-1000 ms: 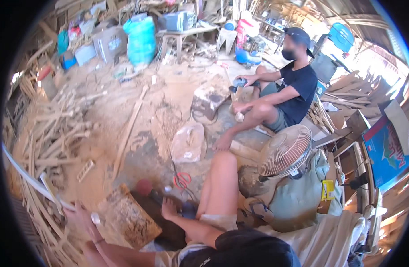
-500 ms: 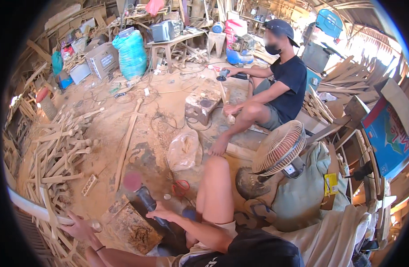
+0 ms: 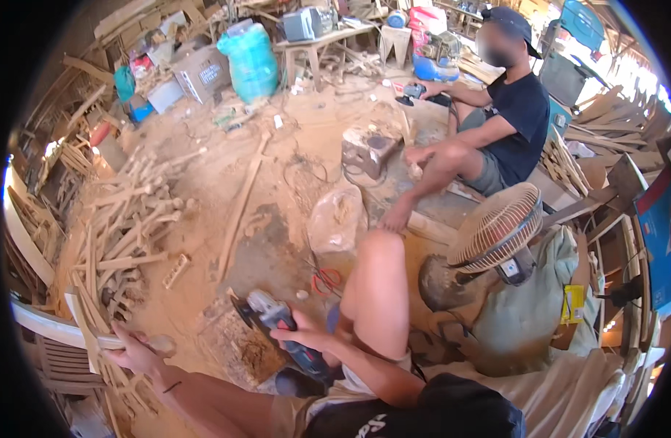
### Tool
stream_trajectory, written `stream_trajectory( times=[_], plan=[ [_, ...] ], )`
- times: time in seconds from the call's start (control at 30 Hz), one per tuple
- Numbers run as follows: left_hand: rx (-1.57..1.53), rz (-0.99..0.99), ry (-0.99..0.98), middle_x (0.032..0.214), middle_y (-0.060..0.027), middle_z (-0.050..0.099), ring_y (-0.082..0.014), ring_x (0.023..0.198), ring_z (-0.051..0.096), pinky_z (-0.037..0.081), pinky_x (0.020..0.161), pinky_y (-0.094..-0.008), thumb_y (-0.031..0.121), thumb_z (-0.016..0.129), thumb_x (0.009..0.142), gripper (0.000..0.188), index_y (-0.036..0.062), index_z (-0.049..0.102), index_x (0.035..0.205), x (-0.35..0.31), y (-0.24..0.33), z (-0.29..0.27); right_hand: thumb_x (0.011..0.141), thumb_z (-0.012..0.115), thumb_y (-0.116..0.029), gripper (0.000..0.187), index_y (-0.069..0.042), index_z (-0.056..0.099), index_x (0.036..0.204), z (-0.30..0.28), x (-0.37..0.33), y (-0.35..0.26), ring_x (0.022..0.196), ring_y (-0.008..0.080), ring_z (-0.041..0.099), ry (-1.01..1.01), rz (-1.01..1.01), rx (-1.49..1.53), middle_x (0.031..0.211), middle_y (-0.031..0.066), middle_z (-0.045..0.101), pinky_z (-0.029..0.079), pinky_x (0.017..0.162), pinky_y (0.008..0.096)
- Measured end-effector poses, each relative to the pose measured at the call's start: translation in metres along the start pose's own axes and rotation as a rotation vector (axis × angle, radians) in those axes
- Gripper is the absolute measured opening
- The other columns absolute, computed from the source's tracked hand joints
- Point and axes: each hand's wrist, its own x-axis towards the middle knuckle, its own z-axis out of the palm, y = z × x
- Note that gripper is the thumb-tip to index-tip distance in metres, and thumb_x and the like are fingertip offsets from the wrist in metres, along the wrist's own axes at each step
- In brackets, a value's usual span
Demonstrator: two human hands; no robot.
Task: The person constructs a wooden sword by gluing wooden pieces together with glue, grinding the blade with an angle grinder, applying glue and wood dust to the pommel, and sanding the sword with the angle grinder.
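My left hand (image 3: 137,358) is closed around the handle of a pale wooden piece shaped like a sword (image 3: 86,330). A rounded knob (image 3: 160,344) sticks out past my fingers, and a crosspiece shows on the other side. My right hand (image 3: 306,333) grips an angle grinder (image 3: 275,309) by its body. The grinder's disc is turned toward the left, above a worn wooden block (image 3: 251,354) on the floor. Between the grinder and the wooden sword there is a gap.
Left lies a heap of rough wooden pieces (image 3: 135,226). A long wooden sword (image 3: 244,204) lies mid-floor beside a plastic bag (image 3: 338,219). A co-worker (image 3: 514,124) sits at the right with another grinder (image 3: 411,93). A fan (image 3: 496,230) stands near my right knee.
The view has shifted, so the surroundings appear farther right. My right hand has turned the grinder, its disc now tilted edge-on toward the left. My left hand still holds the wooden sword.
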Motion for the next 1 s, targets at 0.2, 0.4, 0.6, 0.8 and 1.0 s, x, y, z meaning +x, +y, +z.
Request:
stream_trajectory(
  times=[0.2,0.4,0.6,0.8,1.0],
  plan=[
    [0.129,-0.025,0.132,0.065,-0.0045,0.054,-0.0115,0.05,0.048,0.038,0.045,-0.0289,0.017,0.076,0.103,0.035,0.0016,0.053,0.124,0.0,0.031,-0.007,0.099,0.08,-0.017,0.074,-0.013,0.035,0.157,0.016,0.008,0.004,0.087,0.0157,0.067,-0.052,-0.126,0.301,0.108,0.0045,0.061,0.058,0.073,0.0362],
    [0.225,0.007,0.121,0.062,-0.0041,0.053,-0.0117,0.047,0.047,0.035,0.042,-0.0273,0.018,0.078,0.102,0.027,0.0028,0.057,0.111,0.011,0.018,-0.067,0.097,0.083,-0.032,0.078,-0.006,0.035,0.152,0.008,0.021,0.011,0.104,0.0193,0.064,0.194,-0.209,-0.145,0.118,0.0111,0.063,0.053,0.092,0.0378],
    [0.065,-0.018,0.113,0.079,-0.0067,0.058,-0.0124,0.062,0.045,0.038,0.054,-0.0296,0.014,0.064,0.11,0.013,0.0011,0.062,0.107,-0.003,0.059,-0.142,0.087,0.091,-0.041,0.073,-0.005,0.048,0.134,0.023,0.035,0.02,0.108,0.0192,0.061,0.216,0.081,-0.048,0.116,0.0087,0.062,0.049,0.094,0.0357],
    [-0.05,-0.208,0.145,0.075,0.0005,0.041,-0.0094,0.057,0.034,0.028,0.049,-0.0277,0.018,0.058,0.113,0.023,-0.0026,0.069,0.116,-0.013,0.075,-0.199,0.081,0.095,-0.035,0.074,-0.005,0.047,0.128,0.031,0.043,0.025,0.096,0.0162,0.062,0.158,0.112,0.033,0.109,0.0066,0.061,0.052,0.086,0.0349],
    [-0.08,-0.362,0.077,0.074,0.0025,0.037,-0.007,0.056,0.03,0.025,0.048,-0.0256,0.015,0.061,0.109,0.02,0.0005,0.071,0.1,-0.012,-0.007,-0.26,0.084,0.095,-0.036,0.081,-0.003,0.044,0.138,0.045,0.036,0.022,0.097,0.0162,0.064,0.076,0.056,-0.044,0.111,0.0074,0.061,0.055,0.086,0.0334]
  ],
)
